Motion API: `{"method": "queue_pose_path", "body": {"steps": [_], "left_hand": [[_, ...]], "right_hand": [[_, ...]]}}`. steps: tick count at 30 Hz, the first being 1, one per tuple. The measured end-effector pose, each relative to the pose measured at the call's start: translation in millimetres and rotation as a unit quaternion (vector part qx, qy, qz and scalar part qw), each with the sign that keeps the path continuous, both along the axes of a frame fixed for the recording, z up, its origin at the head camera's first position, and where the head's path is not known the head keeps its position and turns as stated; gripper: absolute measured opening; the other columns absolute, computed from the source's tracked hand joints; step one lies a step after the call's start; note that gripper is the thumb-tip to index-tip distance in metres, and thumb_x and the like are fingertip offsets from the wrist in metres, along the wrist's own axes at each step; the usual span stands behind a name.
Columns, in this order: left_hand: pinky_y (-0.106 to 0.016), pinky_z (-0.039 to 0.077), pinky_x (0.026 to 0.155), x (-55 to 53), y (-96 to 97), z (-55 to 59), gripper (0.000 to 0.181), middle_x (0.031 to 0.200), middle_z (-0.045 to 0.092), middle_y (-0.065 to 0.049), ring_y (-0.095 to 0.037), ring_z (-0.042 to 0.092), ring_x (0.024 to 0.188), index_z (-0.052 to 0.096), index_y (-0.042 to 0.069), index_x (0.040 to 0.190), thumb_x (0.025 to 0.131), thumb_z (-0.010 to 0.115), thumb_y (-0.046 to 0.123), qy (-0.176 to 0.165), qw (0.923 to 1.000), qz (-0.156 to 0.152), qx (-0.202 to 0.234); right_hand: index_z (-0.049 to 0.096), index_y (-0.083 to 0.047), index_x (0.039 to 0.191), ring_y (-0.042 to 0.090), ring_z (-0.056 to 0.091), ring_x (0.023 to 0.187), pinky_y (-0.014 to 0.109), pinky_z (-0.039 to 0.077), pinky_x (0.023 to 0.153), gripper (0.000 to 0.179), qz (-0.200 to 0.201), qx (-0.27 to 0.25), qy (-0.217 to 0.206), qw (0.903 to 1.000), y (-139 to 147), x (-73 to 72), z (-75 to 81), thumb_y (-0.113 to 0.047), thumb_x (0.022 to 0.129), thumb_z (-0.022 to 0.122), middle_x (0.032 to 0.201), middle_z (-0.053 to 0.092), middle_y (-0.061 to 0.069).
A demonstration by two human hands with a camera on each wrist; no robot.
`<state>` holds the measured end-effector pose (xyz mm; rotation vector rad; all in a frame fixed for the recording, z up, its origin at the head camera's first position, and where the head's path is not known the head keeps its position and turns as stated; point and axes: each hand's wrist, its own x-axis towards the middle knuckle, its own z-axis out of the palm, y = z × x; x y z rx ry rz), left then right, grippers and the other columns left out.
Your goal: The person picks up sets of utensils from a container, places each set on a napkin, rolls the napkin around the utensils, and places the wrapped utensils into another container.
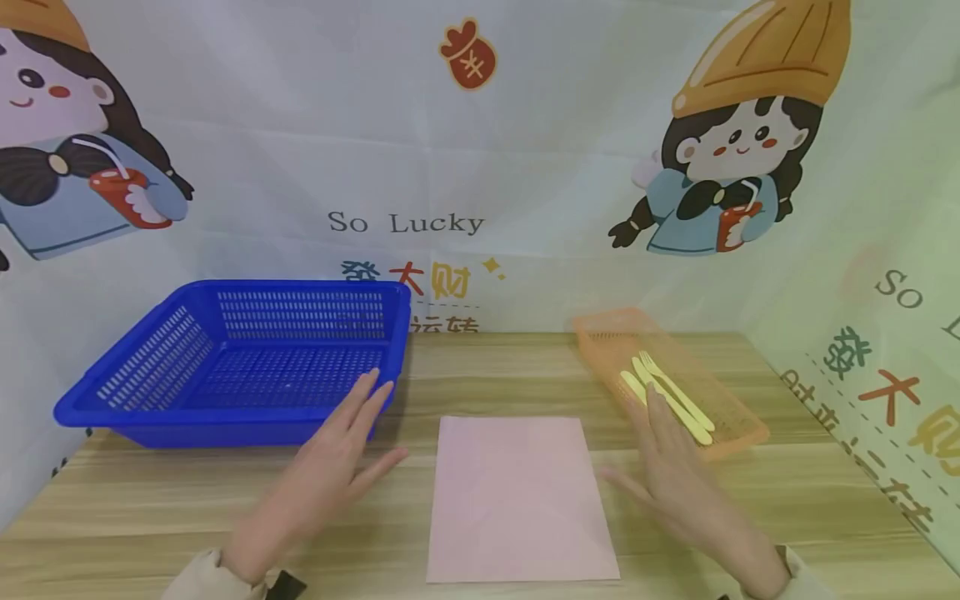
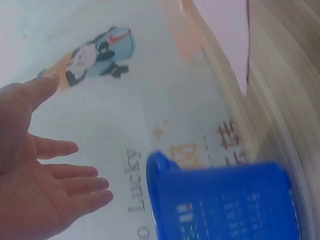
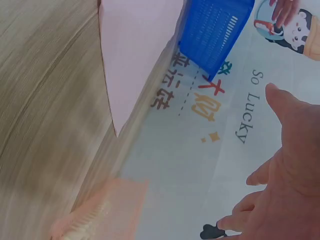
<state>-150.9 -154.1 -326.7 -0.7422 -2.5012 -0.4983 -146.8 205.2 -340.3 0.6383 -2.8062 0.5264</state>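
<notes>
In the head view, my left hand (image 1: pixel 322 467) reaches out with fingers extended and thumb apart, its fingertips overlapping the right front corner of a blue perforated plastic basket (image 1: pixel 240 417). My right hand (image 1: pixel 678 479) is likewise held out with fingers extended and holds nothing. Its fingertips overlap the near left side of a shallow orange basket (image 1: pixel 611 323). Inside that basket lie a yellow fork (image 1: pixel 688 403) and other slim yellow utensils (image 1: pixel 697 429). Between the hands a pink rectangular sheet (image 1: pixel 521 500) lies flat. Both wrist views show empty palms with spread fingers.
The wood-grain tabletop (image 1: pixel 495 375) carries both baskets and the sheet. A pale printed cloth (image 1: pixel 555 167) with cartoon figures and lettering hangs behind the table and along its right side. The blue basket's back wall stands close to this cloth.
</notes>
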Motion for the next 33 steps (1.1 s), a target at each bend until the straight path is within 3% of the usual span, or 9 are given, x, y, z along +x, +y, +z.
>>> {"method": "queue_pose_path", "body": {"steps": [4,10,16,19,23,29,33], "left_hand": [[-0.048,0.037,0.093,-4.2,16.9,-6.0,0.064,0.135,0.031,-0.027,-0.041,0.035,0.121,0.035,-0.006,0.130,0.083,0.060,0.031,0.004,0.9982,-0.059,-0.006],[-0.053,0.031,0.097,-10.8,34.5,-23.2,0.063,0.132,0.032,-0.032,-0.044,0.031,0.122,0.038,-0.006,0.128,0.080,0.065,0.023,-0.114,0.9892,-0.090,-0.020],[-0.051,0.027,0.101,-12.6,47.4,-37.9,0.062,0.132,0.031,-0.034,-0.044,0.030,0.123,0.040,-0.010,0.125,0.081,0.063,0.026,-0.213,0.9663,-0.101,-0.104],[-0.047,0.029,0.102,-9.6,53.7,-41.6,0.057,0.128,0.038,-0.032,-0.042,0.034,0.122,0.045,-0.011,0.120,0.081,0.062,0.027,-0.219,0.9544,-0.116,-0.167],[-0.046,0.034,0.099,-4.8,63.5,-47.0,0.052,0.126,0.044,-0.027,-0.038,0.039,0.120,0.050,-0.006,0.116,0.079,0.063,0.027,-0.212,0.9439,-0.127,-0.219],[-0.043,0.033,0.100,-0.2,72.6,-51.6,0.054,0.131,0.041,-0.023,-0.037,0.038,0.121,0.049,0.003,0.123,0.079,0.062,0.032,-0.244,0.9286,-0.107,-0.258],[-0.044,0.034,0.099,-0.6,75.6,-53.3,0.056,0.132,0.040,-0.022,-0.036,0.037,0.122,0.049,0.002,0.123,0.080,0.061,0.035,-0.248,0.9271,-0.095,-0.264]], "right_hand": [[0.002,0.005,0.139,0.051,0.006,0.127,0.066,0.019,0.093,0.083,0.031,-0.015,-0.015,0.9993,-10,-4.6,-2.8,-0.038,0.088,0.051,0.142,-0.006,0.031],[0.010,0.009,0.137,0.049,0.017,0.126,0.061,0.024,0.096,0.081,0.055,0.001,-0.040,0.9977,-24,-11.2,-13.4,-0.042,0.088,0.049,0.140,0.006,0.034],[0.024,0.012,0.133,0.048,0.025,0.123,0.058,0.027,0.096,0.067,0.099,0.049,-0.033,0.9933,-33,-15.6,-27.7,-0.034,0.090,0.049,0.137,0.016,0.036],[0.030,0.011,0.131,0.047,0.022,0.125,0.061,0.026,0.095,0.063,0.122,0.077,-0.076,0.9866,-36,-17.3,-33.6,-0.032,0.089,0.049,0.138,0.016,0.034],[0.032,0.009,0.131,0.044,0.018,0.128,0.062,0.025,0.095,0.062,0.147,0.119,-0.123,0.9744,-39,-16.7,-38.1,-0.030,0.088,0.052,0.141,0.017,0.029],[0.037,0.004,0.131,0.039,0.025,0.127,0.057,0.028,0.097,0.055,0.165,0.143,-0.119,0.9686,-42,-14.0,-38.7,-0.026,0.087,0.053,0.140,0.026,0.024],[0.043,0.004,0.127,0.037,0.034,0.123,0.050,0.033,0.097,0.050,0.175,0.157,-0.106,0.9662,-43,-15.6,-39.2,-0.024,0.086,0.054,0.135,0.034,0.024]]}}
